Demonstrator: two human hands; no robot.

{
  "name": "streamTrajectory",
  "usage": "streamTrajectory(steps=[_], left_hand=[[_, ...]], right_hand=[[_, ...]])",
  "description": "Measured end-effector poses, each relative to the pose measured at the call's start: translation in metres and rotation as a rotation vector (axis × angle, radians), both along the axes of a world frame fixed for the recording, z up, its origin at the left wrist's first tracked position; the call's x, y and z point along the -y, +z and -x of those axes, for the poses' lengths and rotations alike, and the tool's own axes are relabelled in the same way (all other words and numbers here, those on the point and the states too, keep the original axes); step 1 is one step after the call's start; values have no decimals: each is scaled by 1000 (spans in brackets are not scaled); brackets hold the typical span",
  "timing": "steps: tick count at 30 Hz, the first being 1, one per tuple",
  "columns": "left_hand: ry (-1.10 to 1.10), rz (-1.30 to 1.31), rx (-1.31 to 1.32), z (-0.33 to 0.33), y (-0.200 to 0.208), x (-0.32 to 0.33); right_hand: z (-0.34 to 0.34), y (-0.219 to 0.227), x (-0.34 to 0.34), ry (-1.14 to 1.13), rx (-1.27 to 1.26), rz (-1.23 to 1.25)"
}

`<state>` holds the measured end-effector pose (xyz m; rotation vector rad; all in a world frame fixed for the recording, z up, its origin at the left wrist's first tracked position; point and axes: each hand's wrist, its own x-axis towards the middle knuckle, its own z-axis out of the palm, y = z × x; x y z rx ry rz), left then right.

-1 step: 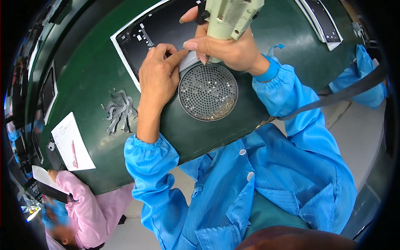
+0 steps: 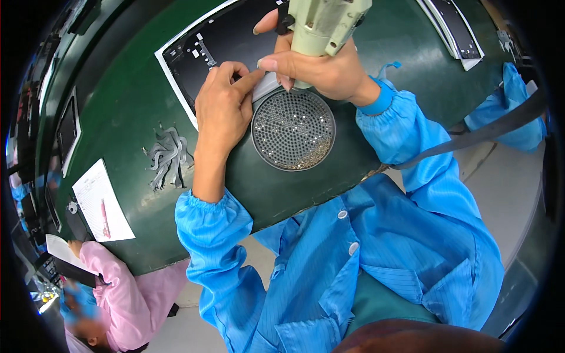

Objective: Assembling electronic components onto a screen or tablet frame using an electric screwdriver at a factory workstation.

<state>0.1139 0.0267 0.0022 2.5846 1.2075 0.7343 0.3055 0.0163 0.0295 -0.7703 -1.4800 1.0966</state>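
Head view, right hand (image 2: 321,70): we see it clamped around a pale green power tool (image 2: 326,23), tip down beside the round perforated tray (image 2: 293,129).
Left hand (image 2: 223,106): fingers pinch a small grey piece (image 2: 266,87) at the tray's upper rim.
Tabletop (image 2: 123,117): green, carrying the tray.

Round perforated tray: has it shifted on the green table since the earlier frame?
No. The round perforated tray sits in the same place against the black panel and the table's near edge.
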Motion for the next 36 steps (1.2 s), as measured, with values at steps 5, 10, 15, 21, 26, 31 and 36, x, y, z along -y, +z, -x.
streamTrajectory(steps=[5, 10, 15, 21, 26, 31, 36], left_hand=[[0, 10, -7, 1, -2, -2], [-1, 12, -8, 0, -2, -2], [-6, 14, 9, -1, -4, -5], [6, 31, 33, 2, -1, -3], [-9, -15, 51, -2, 0, 0], [19, 39, 38, -1, 4, 5], [20, 25, 30, 1, 4, 5]], right_hand=[[0, -4, -1, 37, -19, 44], [0, -1, -1, 2, 13, 39], [0, 11, -6, -22, -34, -31], [11, 25, -27, -25, -295, 67], [19, 14, -37, -87, -200, 76], [22, 11, -36, -42, -229, 113], [23, 9, -36, -57, -188, 64]])
